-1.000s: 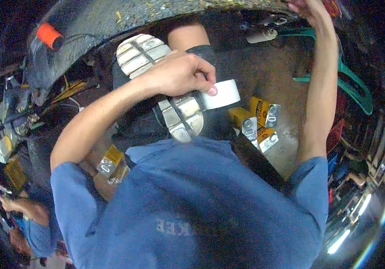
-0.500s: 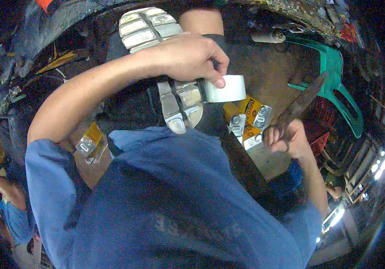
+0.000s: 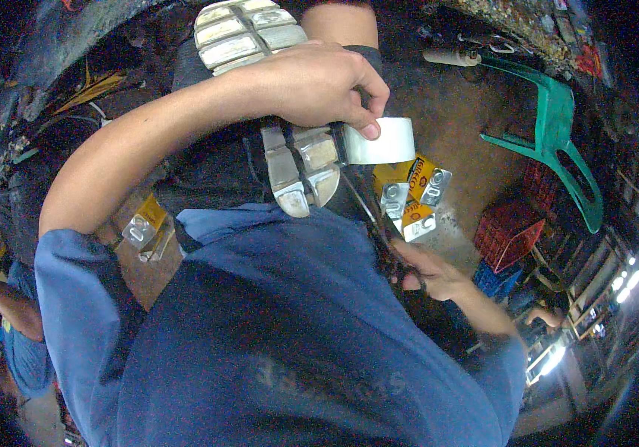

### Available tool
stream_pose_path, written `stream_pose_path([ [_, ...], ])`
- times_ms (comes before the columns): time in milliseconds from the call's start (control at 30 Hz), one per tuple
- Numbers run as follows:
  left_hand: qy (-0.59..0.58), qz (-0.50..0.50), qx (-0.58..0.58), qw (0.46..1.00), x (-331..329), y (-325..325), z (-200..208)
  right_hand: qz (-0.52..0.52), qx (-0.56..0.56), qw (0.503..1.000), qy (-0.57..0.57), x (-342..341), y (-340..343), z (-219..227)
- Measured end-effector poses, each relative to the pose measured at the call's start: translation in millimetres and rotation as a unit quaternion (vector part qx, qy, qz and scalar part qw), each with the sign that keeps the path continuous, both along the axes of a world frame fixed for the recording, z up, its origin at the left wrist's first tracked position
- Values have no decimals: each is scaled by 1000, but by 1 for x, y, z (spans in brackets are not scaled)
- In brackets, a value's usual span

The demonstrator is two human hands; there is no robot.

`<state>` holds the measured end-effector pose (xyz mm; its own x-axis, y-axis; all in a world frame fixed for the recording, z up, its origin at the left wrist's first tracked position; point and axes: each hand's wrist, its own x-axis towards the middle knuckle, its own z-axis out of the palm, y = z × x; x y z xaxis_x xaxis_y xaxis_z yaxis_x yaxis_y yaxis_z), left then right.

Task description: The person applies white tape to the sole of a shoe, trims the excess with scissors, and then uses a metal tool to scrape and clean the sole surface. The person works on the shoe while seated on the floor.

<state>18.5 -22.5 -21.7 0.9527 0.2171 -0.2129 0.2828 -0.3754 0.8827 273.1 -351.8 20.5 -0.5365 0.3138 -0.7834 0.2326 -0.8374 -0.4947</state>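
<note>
My left hand (image 3: 327, 86) pinches a smooth white curved band (image 3: 380, 141) between thumb and fingers. The band stands against a pale sole (image 3: 296, 170) with blocky treads and dark grooves, which faces up over my lap. My left hand and wrist cover the middle of that sole. Low on the right, my right hand (image 3: 427, 272) is closed round the handles of what look like dark scissors (image 3: 380, 227). Their thin blades point up toward the band and the sole's edge, apart from the band. Some of the handle is lost in shadow.
Several yellow-and-silver packs (image 3: 409, 195) lie on the floor right of the sole, with more (image 3: 147, 229) at the left. A green plastic chair (image 3: 554, 112) lies farther right, near a red crate (image 3: 509, 231). Another person's arm (image 3: 10, 302) shows at the left edge.
My right hand has come down and left, bringing the dark scissors from over the floor to beside the sole. My left hand still pinches the white band, barely shifted.
</note>
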Motion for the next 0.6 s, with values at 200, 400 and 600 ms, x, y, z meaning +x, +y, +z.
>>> stream_pose_path([
  [200,5,-3,5,1000,0,1,1,21,189,980,-57,-49,33,2],
  [400,-2,-4,-4,1000,0,2,0,-51,183,979,-80,-73,55,4],
  [600,13,-7,3,1000,2,4,-2,-82,182,973,-115,-88,58,6],
])
